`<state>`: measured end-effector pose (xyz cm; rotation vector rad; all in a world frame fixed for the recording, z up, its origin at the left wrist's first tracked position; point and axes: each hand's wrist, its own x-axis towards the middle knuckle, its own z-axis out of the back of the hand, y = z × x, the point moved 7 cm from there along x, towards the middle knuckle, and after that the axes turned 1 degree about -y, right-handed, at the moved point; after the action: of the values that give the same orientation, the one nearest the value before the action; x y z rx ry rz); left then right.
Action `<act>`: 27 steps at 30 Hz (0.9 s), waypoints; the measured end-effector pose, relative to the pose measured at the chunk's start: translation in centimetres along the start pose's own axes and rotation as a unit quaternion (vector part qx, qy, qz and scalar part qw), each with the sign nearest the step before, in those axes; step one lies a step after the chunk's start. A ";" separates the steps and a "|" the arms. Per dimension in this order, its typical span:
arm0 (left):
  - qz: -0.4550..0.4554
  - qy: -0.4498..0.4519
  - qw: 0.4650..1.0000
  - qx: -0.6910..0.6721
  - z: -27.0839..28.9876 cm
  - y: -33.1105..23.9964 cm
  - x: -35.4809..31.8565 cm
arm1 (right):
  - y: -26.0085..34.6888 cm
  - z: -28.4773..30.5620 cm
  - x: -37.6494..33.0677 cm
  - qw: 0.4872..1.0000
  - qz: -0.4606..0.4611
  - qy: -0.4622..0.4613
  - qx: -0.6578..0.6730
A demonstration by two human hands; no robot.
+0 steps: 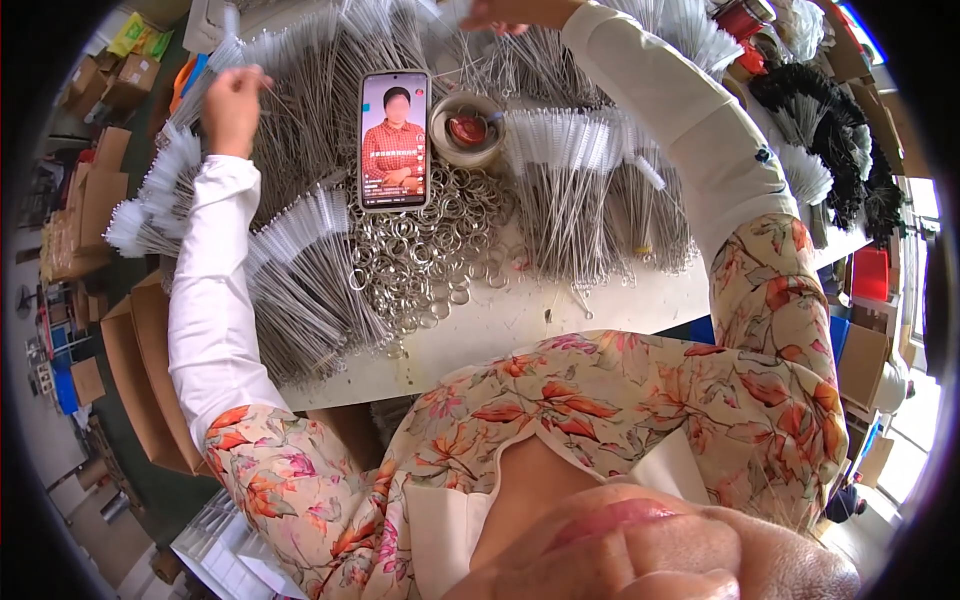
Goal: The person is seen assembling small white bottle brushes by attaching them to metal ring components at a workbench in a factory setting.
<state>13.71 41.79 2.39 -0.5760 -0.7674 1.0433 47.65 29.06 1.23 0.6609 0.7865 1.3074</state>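
My left hand (232, 112) is raised over the far left of the table, beside wire-handled brushes (172, 190) with white bristles. Its fingers are curled together, and whatever they may pinch is too small to make out. At the top edge of the picture, my right hand (512, 14) reaches over the far brushes and is partly cut off. Its visible fingers look bent together; anything in them is hidden. Between my arms lies a pile of shiny metal rings (425, 235). More brushes (570, 190) with looped wire ends lie bundled to the right of the rings.
A phone (394, 140) with a lit screen stands behind the rings, beside a round roll (467, 130) holding something red. The white table's (470, 335) near edge runs before me. Black-bristled brushes (825, 130) lie at far right; a cardboard box (150, 375) stands at left.
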 end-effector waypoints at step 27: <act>0.088 -0.154 0.948 -0.266 19.0 -8.9 -22.3 | -17.0 6.1 0.8 0.619 0.108 0.152 -0.763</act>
<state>-3.01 19.06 14.34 -0.9695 -1.3116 1.1067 62.45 27.36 -8.96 -0.9153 -0.3740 1.7786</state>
